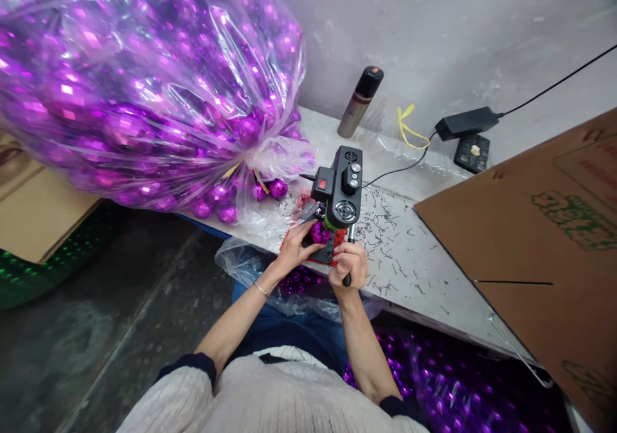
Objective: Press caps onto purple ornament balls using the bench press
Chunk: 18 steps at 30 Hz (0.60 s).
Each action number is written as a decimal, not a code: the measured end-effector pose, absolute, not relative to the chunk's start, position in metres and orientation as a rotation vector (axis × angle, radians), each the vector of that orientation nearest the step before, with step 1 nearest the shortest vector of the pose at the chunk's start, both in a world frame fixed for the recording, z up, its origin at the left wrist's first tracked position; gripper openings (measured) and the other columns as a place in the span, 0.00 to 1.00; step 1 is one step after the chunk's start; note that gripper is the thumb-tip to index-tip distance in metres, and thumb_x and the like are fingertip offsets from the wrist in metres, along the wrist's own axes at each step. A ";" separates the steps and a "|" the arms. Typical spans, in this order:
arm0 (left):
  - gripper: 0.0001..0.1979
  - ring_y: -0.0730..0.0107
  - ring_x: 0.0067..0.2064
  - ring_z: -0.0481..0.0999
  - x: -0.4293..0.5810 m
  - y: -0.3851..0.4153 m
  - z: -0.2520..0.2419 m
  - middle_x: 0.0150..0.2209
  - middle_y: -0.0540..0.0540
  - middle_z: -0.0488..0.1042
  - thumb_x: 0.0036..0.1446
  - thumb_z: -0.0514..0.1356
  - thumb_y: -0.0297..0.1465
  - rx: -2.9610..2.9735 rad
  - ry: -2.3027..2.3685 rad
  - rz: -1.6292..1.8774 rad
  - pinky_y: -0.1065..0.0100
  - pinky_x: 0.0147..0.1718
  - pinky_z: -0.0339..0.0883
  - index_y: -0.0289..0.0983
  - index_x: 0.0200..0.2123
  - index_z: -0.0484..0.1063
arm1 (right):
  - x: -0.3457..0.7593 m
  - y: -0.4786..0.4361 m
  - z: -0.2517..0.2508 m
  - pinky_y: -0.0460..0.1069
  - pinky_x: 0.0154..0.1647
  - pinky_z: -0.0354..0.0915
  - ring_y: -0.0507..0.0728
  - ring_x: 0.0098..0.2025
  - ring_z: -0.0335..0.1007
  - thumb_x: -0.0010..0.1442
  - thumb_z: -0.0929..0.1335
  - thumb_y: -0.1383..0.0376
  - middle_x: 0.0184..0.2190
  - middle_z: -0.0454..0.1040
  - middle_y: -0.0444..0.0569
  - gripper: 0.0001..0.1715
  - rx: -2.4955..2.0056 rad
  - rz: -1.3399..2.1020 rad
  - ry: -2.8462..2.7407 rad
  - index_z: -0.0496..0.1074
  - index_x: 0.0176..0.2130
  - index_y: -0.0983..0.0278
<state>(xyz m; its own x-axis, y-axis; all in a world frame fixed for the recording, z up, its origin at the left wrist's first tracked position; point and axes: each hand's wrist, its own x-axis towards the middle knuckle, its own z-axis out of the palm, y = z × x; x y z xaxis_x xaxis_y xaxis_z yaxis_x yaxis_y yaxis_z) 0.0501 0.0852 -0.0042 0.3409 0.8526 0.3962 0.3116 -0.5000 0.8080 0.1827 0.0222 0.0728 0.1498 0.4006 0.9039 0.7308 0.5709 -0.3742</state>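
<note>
A small black bench machine (pixel 344 179), like a mini drill press with a red switch and round vents, stands on the worktable. My left hand (pixel 293 248) has its fingers and thumb around a shiny purple faceted ball ornament (pixel 320 232), held beneath the machine's head. My right hand (pixel 349 266) is closed around the black-ended lever handle (pixel 347 280) at the machine's right side. Below them lies a dark base plate (pixel 322 253) with red edges. The underside of the head, where it meets the ball, is hidden.
A huge clear bag (pixel 159 92) of purple balls fills the left. Thin dark shavings (pixel 390 240) litter the table. Behind stand a spray can (pixel 359 102), a yellow tie (pixel 405 128) and a power adapter (pixel 467 123). A cardboard box (pixel 540 240) blocks the right.
</note>
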 end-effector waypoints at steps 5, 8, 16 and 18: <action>0.34 0.51 0.60 0.78 0.050 0.086 -0.006 0.58 0.35 0.77 0.59 0.69 0.46 1.988 1.016 1.120 0.50 0.60 0.71 0.39 0.64 0.68 | 0.183 0.024 0.069 0.51 0.34 0.64 0.53 0.29 0.68 0.71 0.59 0.66 0.28 0.70 0.45 0.14 -1.036 -0.307 -1.477 0.65 0.33 0.60; 0.33 0.51 0.60 0.78 0.050 0.087 -0.006 0.58 0.34 0.77 0.59 0.68 0.45 1.988 1.010 1.135 0.50 0.59 0.71 0.38 0.63 0.68 | 0.184 0.025 0.066 0.51 0.34 0.66 0.52 0.28 0.69 0.70 0.59 0.67 0.27 0.70 0.44 0.14 -1.007 -0.374 -1.539 0.65 0.32 0.60; 0.32 0.51 0.61 0.77 0.050 0.085 -0.005 0.58 0.34 0.77 0.60 0.69 0.42 2.013 0.992 1.157 0.48 0.60 0.71 0.38 0.64 0.67 | 0.181 0.016 0.112 0.50 0.33 0.65 0.54 0.31 0.71 0.68 0.60 0.71 0.25 0.69 0.43 0.16 -1.133 -0.178 -1.436 0.65 0.29 0.60; 0.32 0.50 0.63 0.75 0.044 0.072 -0.008 0.60 0.33 0.75 0.62 0.67 0.40 2.076 0.989 1.175 0.46 0.61 0.69 0.38 0.66 0.64 | 0.181 0.014 0.126 0.51 0.34 0.65 0.54 0.32 0.72 0.68 0.61 0.71 0.26 0.70 0.44 0.16 -1.176 -0.125 -1.427 0.65 0.29 0.60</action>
<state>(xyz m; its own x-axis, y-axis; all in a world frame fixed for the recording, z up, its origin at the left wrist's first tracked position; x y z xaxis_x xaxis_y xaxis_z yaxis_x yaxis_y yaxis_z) 0.0442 0.0715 -0.0078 0.3465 0.8102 0.4729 0.3271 -0.5768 0.7485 0.1815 0.0144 0.1261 0.2361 0.5601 0.7941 0.6897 0.4791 -0.5429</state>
